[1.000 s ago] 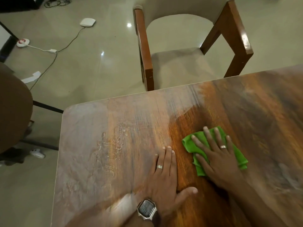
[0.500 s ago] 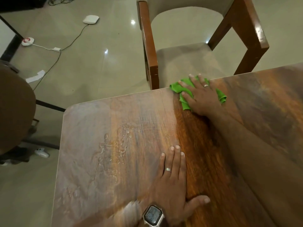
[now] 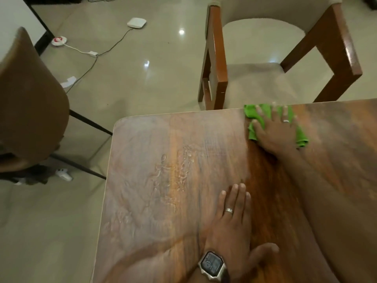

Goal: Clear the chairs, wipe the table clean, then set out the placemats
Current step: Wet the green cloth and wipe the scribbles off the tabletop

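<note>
Still pressing green cloth (image 3: 253, 134) at table (image 3: 163, 201) edge, armchair (image 3: 265, 58) beyond.

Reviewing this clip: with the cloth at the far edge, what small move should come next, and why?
Probably slide the green cloth left along the far edge, then draw it back toward the body. The right hand presses it flat by a dark wiped strip, while the table left of it looks hazy, with wet streaks. The left hand braces flat.
</note>
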